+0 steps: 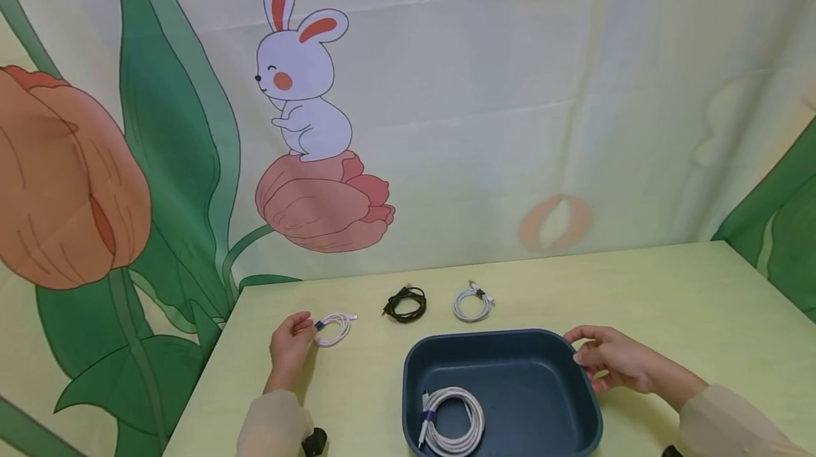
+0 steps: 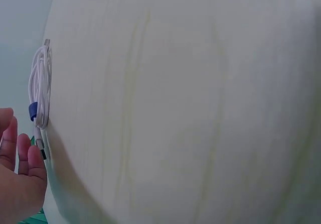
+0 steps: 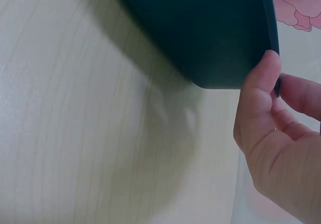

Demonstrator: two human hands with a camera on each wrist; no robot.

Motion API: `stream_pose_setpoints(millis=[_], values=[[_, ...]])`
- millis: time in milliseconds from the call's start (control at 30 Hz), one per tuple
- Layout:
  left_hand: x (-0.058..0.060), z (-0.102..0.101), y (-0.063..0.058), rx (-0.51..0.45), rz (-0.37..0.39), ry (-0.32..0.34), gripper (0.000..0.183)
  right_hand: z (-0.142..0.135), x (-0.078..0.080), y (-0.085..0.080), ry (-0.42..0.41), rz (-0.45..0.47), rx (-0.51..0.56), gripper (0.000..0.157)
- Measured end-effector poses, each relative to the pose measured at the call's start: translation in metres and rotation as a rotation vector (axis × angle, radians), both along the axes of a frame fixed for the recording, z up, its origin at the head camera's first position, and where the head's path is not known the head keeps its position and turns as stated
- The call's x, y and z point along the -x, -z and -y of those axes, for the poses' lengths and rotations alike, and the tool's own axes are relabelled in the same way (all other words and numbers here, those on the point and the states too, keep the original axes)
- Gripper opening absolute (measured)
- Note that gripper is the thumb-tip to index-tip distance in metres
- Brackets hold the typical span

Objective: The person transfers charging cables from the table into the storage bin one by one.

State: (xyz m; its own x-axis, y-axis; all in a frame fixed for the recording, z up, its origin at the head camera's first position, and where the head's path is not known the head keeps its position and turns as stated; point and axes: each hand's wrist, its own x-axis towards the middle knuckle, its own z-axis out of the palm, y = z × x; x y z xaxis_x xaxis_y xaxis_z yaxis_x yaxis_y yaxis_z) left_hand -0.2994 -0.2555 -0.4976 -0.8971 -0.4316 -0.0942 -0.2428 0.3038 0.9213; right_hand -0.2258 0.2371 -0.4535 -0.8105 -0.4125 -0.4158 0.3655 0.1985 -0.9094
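A small coil of white cable (image 1: 346, 331) with a blue tie lies at the left of the table. My left hand (image 1: 292, 347) is beside it, the fingertips loosely bent right at its tied end. In the left wrist view one plug of this cable (image 2: 41, 86) shows next to the fingers. With thumb and fingers, my right hand (image 1: 618, 361) pinches the rim of a dark blue plastic bin (image 1: 523, 400) near its far right corner. Inside the bin, on the left, rests a thicker coiled white cable (image 1: 474, 418) with a blue tie.
Behind the bin lie a coiled black cable (image 1: 408, 318) and a coiled light grey cable (image 1: 473, 318) with a dark tie. The pale wooden table (image 1: 676, 301) ends at a cloth backdrop (image 1: 472, 145) printed with a rabbit and tulips.
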Motion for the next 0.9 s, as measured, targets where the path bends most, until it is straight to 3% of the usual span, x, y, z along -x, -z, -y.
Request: stream_pose_setpoints(millis=[400,900], values=[[0.0020,0.0055,0.0015,-0.048,0.014,0.044,0.035,0.0002,-0.0004,-0.0010,-0.006,0.001,-0.001,0.035],[0.0053,0.0076,0.0022,-0.014,0.088,0.075,0.031,0.0008,-0.0003,-0.0017,-0.006,-0.001,-0.008,0.036]])
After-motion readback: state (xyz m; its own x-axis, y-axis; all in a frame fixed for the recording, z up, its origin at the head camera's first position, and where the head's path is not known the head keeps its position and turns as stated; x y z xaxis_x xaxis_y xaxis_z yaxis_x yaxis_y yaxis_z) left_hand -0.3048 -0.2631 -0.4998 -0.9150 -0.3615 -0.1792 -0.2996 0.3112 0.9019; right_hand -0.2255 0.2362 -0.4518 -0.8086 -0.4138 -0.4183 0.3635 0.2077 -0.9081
